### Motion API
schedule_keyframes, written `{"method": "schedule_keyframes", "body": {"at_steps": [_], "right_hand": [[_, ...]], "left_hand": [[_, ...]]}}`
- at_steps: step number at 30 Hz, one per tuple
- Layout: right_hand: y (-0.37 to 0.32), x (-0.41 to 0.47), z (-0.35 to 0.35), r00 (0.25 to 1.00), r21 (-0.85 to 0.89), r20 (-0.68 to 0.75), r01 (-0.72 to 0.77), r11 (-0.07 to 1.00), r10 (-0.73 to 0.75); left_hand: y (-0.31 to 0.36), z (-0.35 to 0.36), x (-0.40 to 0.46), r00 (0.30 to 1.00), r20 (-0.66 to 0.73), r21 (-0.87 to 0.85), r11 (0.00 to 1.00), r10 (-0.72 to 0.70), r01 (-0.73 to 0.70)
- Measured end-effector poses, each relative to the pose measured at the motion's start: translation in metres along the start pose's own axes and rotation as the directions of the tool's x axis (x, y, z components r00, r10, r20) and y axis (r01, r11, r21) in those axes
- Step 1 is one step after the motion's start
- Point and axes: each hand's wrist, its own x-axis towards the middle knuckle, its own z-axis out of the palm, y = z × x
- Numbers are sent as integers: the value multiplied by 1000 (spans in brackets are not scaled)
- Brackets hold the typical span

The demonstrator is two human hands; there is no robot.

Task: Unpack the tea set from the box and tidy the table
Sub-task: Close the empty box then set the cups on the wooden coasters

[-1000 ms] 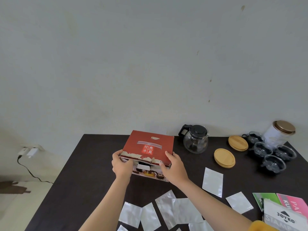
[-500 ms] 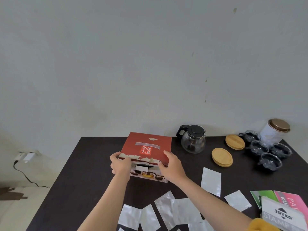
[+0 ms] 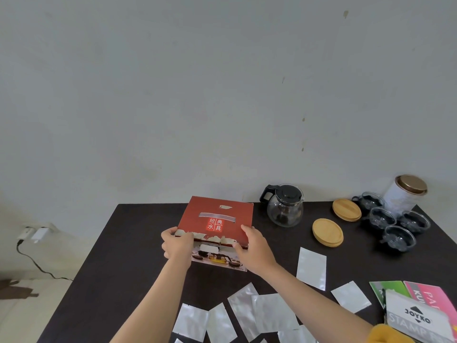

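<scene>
A red tea set box (image 3: pixel 217 219) with white Chinese characters sits closed on the dark table (image 3: pixel 128 256), left of centre. My left hand (image 3: pixel 176 245) grips its near left edge and my right hand (image 3: pixel 254 248) grips its near right edge. A glass teapot (image 3: pixel 284 206) with a black lid and handle stands to the box's right. Several glass cups (image 3: pixel 395 224) with dark holders cluster at the far right. Two round wooden lids (image 3: pixel 327 232) lie between the teapot and the cups.
A white jar (image 3: pixel 405 194) with a bronze lid stands at the back right by the wall. Several silver foil pouches (image 3: pixel 311 268) are scattered over the near table. Colourful card packets (image 3: pixel 418 315) lie at the near right. A charger and cable (image 3: pixel 37 236) hang left of the table.
Both hands keep hold of the box; it has barely shifted. The camera has tilted slightly, so the scene sits a little lower and to the left.
</scene>
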Motion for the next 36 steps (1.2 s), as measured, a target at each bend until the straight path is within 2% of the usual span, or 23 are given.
{"method": "schedule_keyframes", "body": {"at_steps": [6, 8, 10, 12, 14, 17, 24, 36], "right_hand": [[4, 0, 8, 1000, -3, -23, -11, 1000, 11], [6, -2, 14, 997, -47, -79, 11, 999, -15], [7, -4, 18, 976, -123, -168, 117, 985, -137], [7, -4, 24, 934, -165, -199, 267, 949, -297], [4, -5, 29, 893, -187, -163, 389, 902, -419], [-1, -6, 38, 852, -243, -93, 482, 842, -515], [-3, -2, 52, 869, -263, -116, 439, 859, -480], [-1, 3, 57, 855, -267, -188, 430, 862, -484]], "left_hand": [[-16, -1, -3, 988, -11, 43, 987, 153, -153], [-18, -1, -6, 980, -18, 85, 977, 198, -196], [-19, -1, -8, 970, -23, 133, 963, 241, -236], [-19, -2, -11, 963, -28, 164, 952, 267, -259], [-19, -2, -14, 959, -27, 182, 945, 282, -272], [-19, -2, -18, 951, -21, 194, 934, 309, -299], [-22, -4, -17, 937, -11, 220, 915, 350, -339], [-23, -4, -19, 928, -15, 223, 906, 373, -360]]}}
